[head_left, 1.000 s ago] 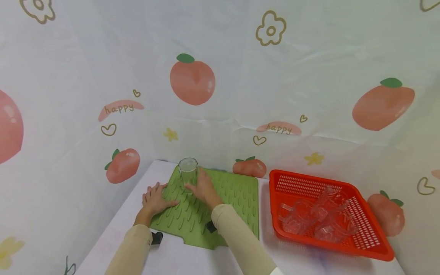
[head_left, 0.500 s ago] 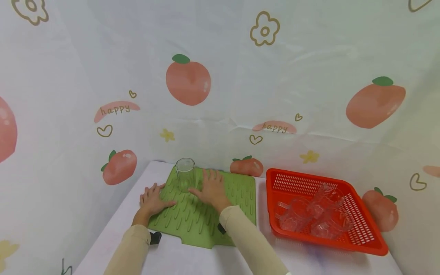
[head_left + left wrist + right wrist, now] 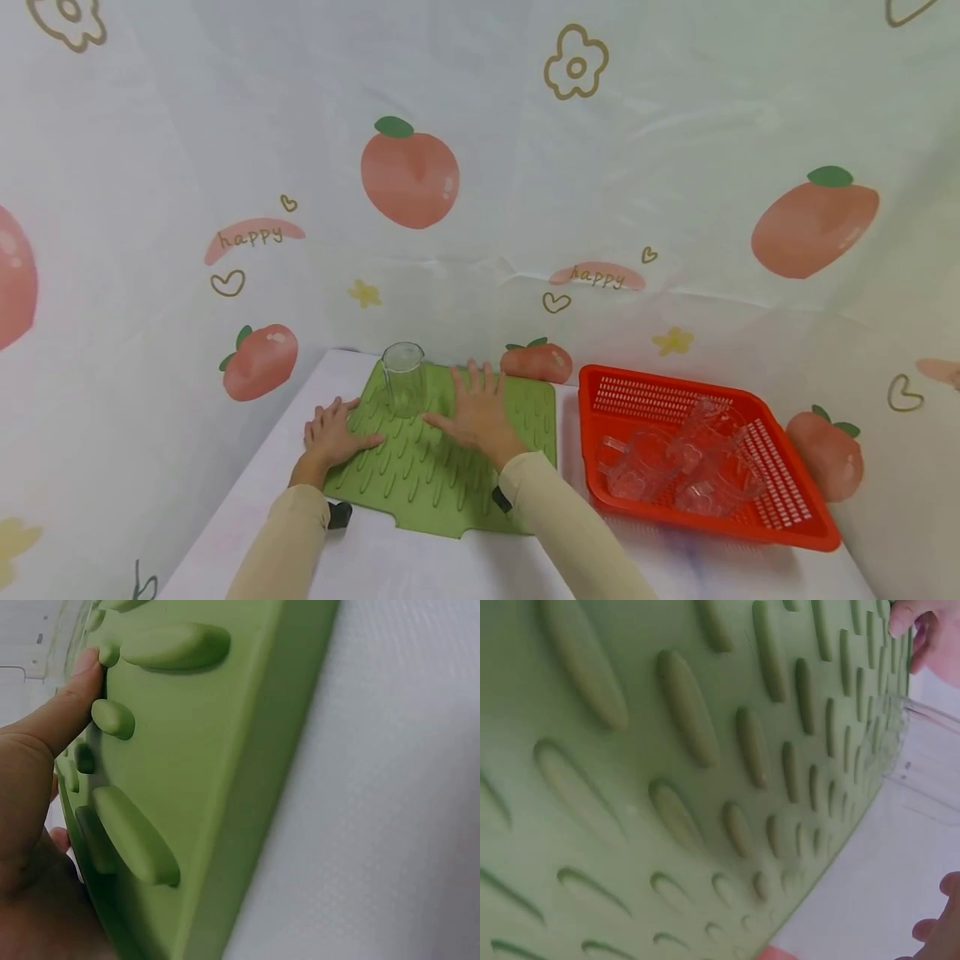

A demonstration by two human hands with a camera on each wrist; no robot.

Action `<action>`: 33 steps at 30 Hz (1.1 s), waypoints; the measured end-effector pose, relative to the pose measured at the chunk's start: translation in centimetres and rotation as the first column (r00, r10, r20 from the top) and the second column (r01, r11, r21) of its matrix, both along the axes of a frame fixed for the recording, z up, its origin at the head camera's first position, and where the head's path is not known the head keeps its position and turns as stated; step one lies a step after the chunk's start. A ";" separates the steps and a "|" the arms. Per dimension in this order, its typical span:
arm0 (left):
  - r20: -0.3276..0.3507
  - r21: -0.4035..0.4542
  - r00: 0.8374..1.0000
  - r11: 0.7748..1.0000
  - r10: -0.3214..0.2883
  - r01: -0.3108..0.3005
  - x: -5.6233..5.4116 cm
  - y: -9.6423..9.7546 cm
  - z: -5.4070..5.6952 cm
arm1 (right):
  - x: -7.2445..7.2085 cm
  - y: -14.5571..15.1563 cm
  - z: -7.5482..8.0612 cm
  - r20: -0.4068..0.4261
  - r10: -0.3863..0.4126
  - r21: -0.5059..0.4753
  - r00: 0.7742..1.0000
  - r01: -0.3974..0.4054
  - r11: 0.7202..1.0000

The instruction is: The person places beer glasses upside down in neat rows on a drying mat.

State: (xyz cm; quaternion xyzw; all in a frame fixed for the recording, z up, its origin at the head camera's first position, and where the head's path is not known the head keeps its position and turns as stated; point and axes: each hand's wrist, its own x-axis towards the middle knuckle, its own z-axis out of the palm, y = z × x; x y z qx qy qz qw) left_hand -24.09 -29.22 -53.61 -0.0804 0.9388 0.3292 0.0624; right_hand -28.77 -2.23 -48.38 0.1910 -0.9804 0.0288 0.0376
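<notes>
A clear drinking glass (image 3: 404, 382) stands upright near the back left of the green ridged mat (image 3: 435, 487). My left hand (image 3: 332, 437) rests at the mat's left edge, fingers spread. In the left wrist view its thumb (image 3: 52, 724) lies against the mat's ridged top. To the right of the glass, my right hand (image 3: 482, 415) is held over the mat with fingers extended, apart from the glass. The right wrist view shows the glass (image 3: 922, 746) on the mat (image 3: 630, 772), with right-hand fingertips (image 3: 945, 930) at the lower right corner and the left hand (image 3: 922, 622) above.
A red perforated basket (image 3: 712, 523) stands right of the mat, with several clear glass mugs (image 3: 641, 471) inside. Fruit-printed white cloth (image 3: 480, 208) rises behind the table and on both sides. Black devices (image 3: 340, 514) sit at the wrists.
My right hand has let go of the glass and moved right, its fingers spreading. The glass stays standing on the mat. The left hand keeps its place at the mat's edge.
</notes>
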 end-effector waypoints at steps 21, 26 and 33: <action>-0.039 0.014 0.999 1.000 -0.004 0.005 0.2 0.0 -0.1 | 2.7 4.5 4.7 -0.030 0.102 -0.088 0.994 -0.105 0.991; -0.070 0.020 0.998 1.000 -0.006 0.007 0.3 -0.1 -0.1 | 3.3 6.4 5.9 -0.037 0.108 -0.098 0.994 -0.111 0.989; 0.001 0.000 1.000 1.000 -0.028 0.028 0.0 0.1 0.5 | 3.9 9.4 6.6 -0.037 0.084 -0.089 0.996 -0.088 0.992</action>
